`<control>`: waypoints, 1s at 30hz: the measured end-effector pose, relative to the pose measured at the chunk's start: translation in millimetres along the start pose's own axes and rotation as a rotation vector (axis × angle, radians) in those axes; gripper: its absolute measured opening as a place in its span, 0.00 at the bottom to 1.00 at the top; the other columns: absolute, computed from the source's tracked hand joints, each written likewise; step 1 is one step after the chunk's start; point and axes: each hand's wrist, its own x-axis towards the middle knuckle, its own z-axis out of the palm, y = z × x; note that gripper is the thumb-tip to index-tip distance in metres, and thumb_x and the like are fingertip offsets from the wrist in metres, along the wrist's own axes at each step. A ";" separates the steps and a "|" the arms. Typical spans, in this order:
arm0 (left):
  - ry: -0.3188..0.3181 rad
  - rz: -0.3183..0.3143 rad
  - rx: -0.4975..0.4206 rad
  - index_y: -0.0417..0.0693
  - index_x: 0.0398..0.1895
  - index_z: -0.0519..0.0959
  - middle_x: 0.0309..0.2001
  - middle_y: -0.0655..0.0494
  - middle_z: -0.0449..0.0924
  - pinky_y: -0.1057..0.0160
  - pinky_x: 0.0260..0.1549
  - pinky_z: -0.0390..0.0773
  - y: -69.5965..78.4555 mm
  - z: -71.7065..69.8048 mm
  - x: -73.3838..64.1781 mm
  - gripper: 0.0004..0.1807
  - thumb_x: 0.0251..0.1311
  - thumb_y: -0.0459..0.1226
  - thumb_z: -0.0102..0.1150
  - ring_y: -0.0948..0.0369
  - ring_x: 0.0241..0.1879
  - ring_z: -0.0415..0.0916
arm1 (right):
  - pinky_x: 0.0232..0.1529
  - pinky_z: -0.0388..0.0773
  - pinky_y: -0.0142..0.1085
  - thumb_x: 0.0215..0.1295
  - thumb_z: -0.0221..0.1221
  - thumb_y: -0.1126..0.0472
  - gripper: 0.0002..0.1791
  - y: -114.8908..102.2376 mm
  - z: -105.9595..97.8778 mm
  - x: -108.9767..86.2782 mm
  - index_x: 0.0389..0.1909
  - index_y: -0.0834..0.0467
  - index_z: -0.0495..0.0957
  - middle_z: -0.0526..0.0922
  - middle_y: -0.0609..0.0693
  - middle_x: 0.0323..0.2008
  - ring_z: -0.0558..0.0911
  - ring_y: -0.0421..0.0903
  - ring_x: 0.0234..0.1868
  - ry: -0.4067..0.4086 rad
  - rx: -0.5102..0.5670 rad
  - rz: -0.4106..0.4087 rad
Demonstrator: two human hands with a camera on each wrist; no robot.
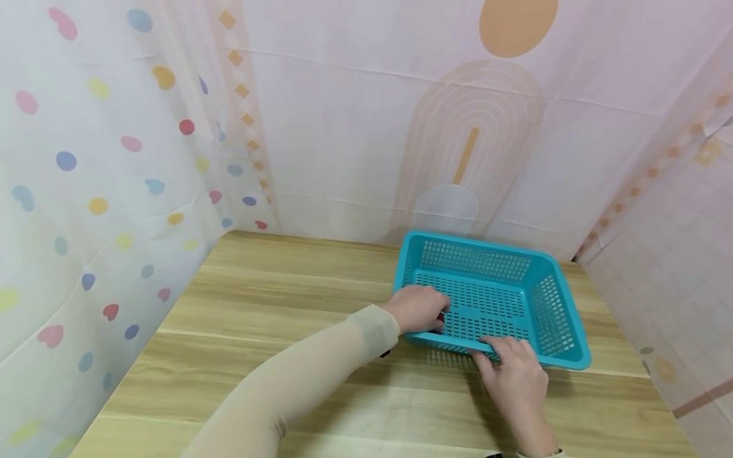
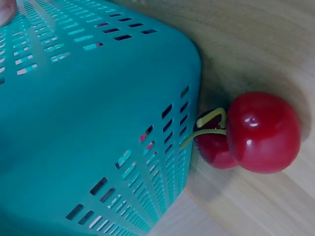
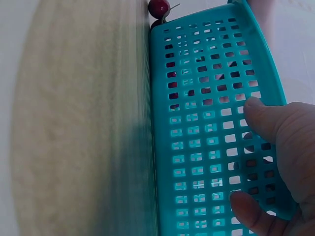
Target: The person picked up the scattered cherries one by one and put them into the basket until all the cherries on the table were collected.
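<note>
A turquoise plastic basket [image 1: 469, 240] with slotted walls stands on the wooden table. My left hand [image 1: 417, 307] reaches over its front rim into the left end, fingers curled round what looks like a red cherry [image 1: 440, 317], mostly hidden by the hand. My right hand [image 1: 515, 372] grips the front rim, fingers over the edge and thumb outside. In the left wrist view, a bright red cherry [image 2: 264, 132] and a darker cherry [image 2: 216, 150] with green stems lie on the table against the basket's outside. The right wrist view shows a cherry [image 3: 158, 8] past the basket's end.
The wooden table [image 1: 275, 280] extends left of the basket and in front of it. Patterned curtains [image 1: 332, 127] hang behind and along both sides. The basket's back wall stands close to the rear curtain.
</note>
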 end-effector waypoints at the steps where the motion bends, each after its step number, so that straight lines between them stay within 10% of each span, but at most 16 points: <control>1: 0.013 0.008 -0.005 0.56 0.57 0.86 0.44 0.64 0.90 0.65 0.44 0.86 -0.2 0.1 -0.2 0.17 0.73 0.50 0.67 0.67 0.40 0.85 | 0.20 0.78 0.47 0.42 0.84 0.58 0.18 0.3 0.0 0.2 0.36 0.55 0.90 0.91 0.55 0.32 0.84 0.55 0.32 0.000 0.000 -0.002; 9: 0.409 0.123 -0.013 0.56 0.48 0.88 0.48 0.62 0.91 0.60 0.56 0.83 -11.0 5.3 -6.1 0.10 0.77 0.47 0.62 0.61 0.50 0.85 | 0.21 0.79 0.47 0.42 0.84 0.58 0.19 1.2 0.4 0.8 0.36 0.55 0.90 0.91 0.55 0.32 0.84 0.55 0.33 -0.013 0.000 -0.008; 14: 0.550 0.045 -0.205 0.47 0.58 0.83 0.60 0.53 0.85 0.53 0.68 0.78 -27.8 12.6 -20.9 0.17 0.77 0.47 0.61 0.53 0.63 0.79 | 0.20 0.78 0.45 0.42 0.85 0.58 0.19 0.3 1.2 0.0 0.36 0.55 0.90 0.91 0.54 0.32 0.84 0.54 0.33 -0.011 0.002 -0.006; 23: 0.427 -0.274 -0.725 0.38 0.78 0.67 0.72 0.39 0.76 0.43 0.72 0.75 -66.9 25.9 -68.7 0.25 0.84 0.37 0.45 0.42 0.70 0.76 | 0.17 0.75 0.42 0.43 0.84 0.58 0.18 2.1 1.0 -0.5 0.36 0.54 0.91 0.92 0.54 0.32 0.83 0.53 0.32 0.016 0.005 -0.007; 30: 0.129 -0.270 -0.648 0.41 0.76 0.71 0.72 0.44 0.78 0.52 0.40 0.89 -70.2 39.1 -93.8 0.33 0.67 0.33 0.65 0.49 0.40 0.90 | 0.16 0.74 0.41 0.43 0.83 0.58 0.17 2.0 0.5 0.0 0.36 0.54 0.91 0.92 0.54 0.32 0.83 0.53 0.32 0.015 0.008 -0.007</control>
